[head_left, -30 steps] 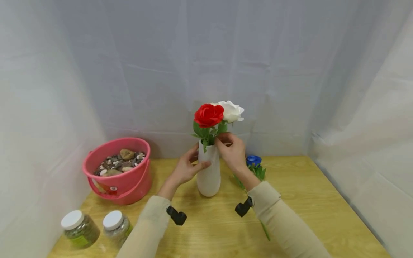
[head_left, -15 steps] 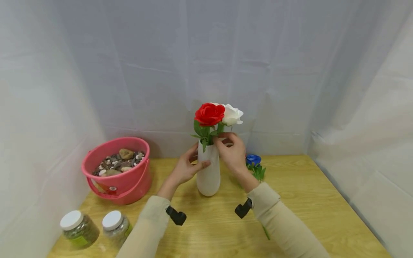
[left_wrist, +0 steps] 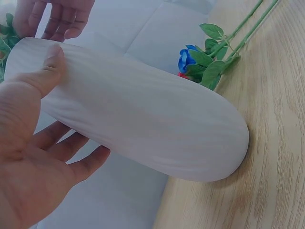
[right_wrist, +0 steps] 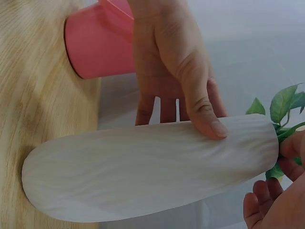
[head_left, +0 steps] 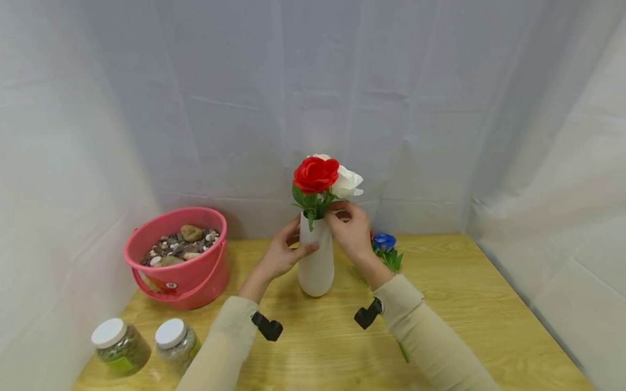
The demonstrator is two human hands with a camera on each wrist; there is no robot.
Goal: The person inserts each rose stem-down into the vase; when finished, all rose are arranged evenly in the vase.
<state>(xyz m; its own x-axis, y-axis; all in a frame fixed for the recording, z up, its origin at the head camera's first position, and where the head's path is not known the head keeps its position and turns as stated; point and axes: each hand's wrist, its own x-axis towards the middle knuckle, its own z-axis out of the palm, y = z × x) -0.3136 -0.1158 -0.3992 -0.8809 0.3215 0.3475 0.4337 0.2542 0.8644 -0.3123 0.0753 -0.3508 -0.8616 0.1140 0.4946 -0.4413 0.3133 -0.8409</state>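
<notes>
A white vase (head_left: 315, 266) with a ribbed surface stands upright on the table. My left hand (head_left: 282, 252) holds its upper part, thumb across the front and fingers on the far side, as the left wrist view also shows. At the vase's mouth my right hand (head_left: 349, 225) pinches a green stem (right_wrist: 288, 130) between thumb and finger, right at the rim. A red rose (head_left: 315, 174) rises from the vase, with a white rose (head_left: 346, 182) leaning right beside it and a paler bloom (head_left: 321, 156) mostly hidden behind. Green leaves (head_left: 309, 203) crowd the opening.
Right of the vase lie a blue rose (head_left: 384, 241) and a red bloom (head_left: 371, 235), their stems partly behind the right forearm. A pink bucket (head_left: 195, 290) of stones stands at left. Two white-lidded jars (head_left: 119, 353) are near the front left. White sheeting (head_left: 425, 108) surrounds the table.
The white rose has sunk lower and shifted a little left, toward the red rose. More of the pale bloom shows behind the red one. Both hands stay nearly in place.
</notes>
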